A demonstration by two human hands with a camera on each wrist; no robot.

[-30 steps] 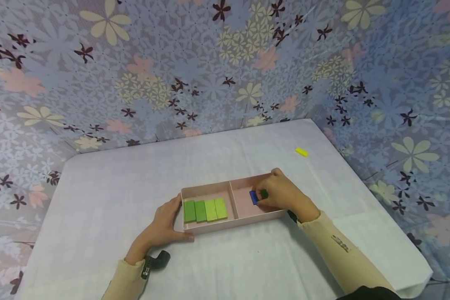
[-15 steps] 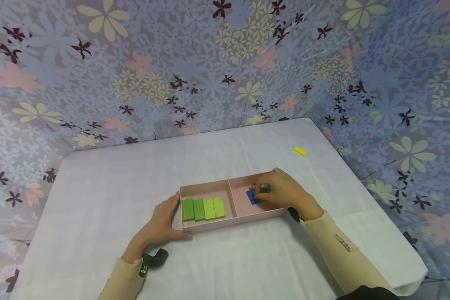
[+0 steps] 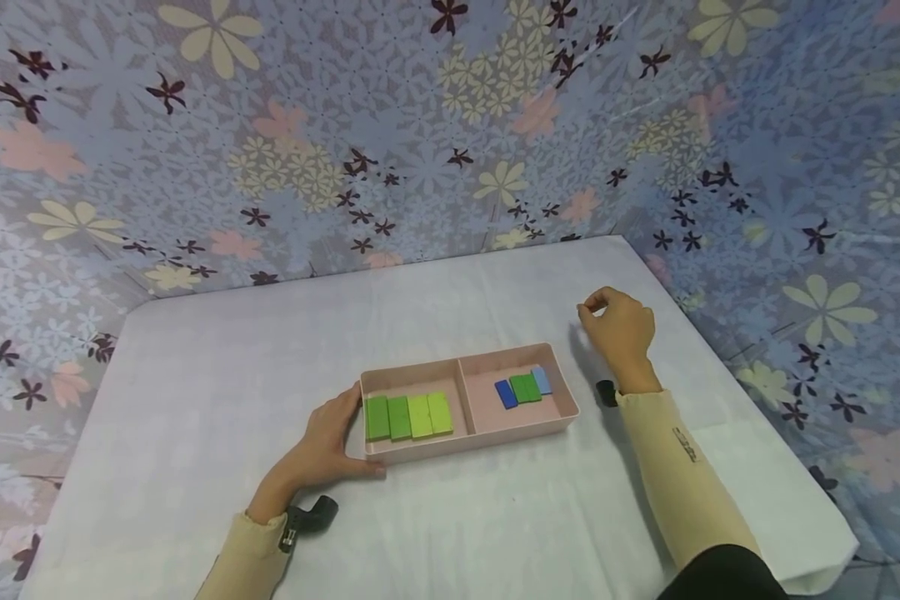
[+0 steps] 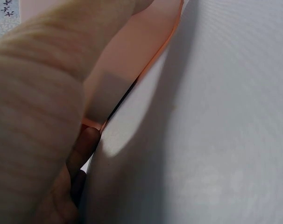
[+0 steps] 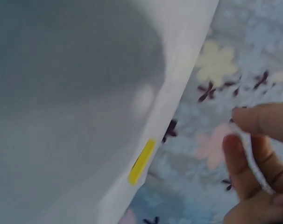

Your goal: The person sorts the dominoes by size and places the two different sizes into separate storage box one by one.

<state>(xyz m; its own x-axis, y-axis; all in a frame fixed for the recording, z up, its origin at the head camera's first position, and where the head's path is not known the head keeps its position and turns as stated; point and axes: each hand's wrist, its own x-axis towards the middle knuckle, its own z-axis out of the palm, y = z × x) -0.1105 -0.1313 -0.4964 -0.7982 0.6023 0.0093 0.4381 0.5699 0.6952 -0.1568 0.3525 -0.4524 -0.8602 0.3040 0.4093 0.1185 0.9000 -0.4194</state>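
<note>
My left hand holds the left end of a pink two-compartment box, fingers along its end and thumb at the front wall; in the left wrist view the box wall lies beyond the wrist. My right hand is beyond the box's right end, above the table. Its thumb and forefinger are curved towards each other with a gap and nothing between them. A small yellow tile lies on the white cloth in the right wrist view; the hand hides it in the head view.
The box's left compartment holds green tiles and yellow-green tiles in a row. In the right one lie a dark blue tile, green tiles and a light blue tile. Floral cloth hangs behind the table.
My right hand has left the box's right compartment and moved away, up and right, over the yellow tile's spot, uncovering the tiles there. My left hand stays on the box.
</note>
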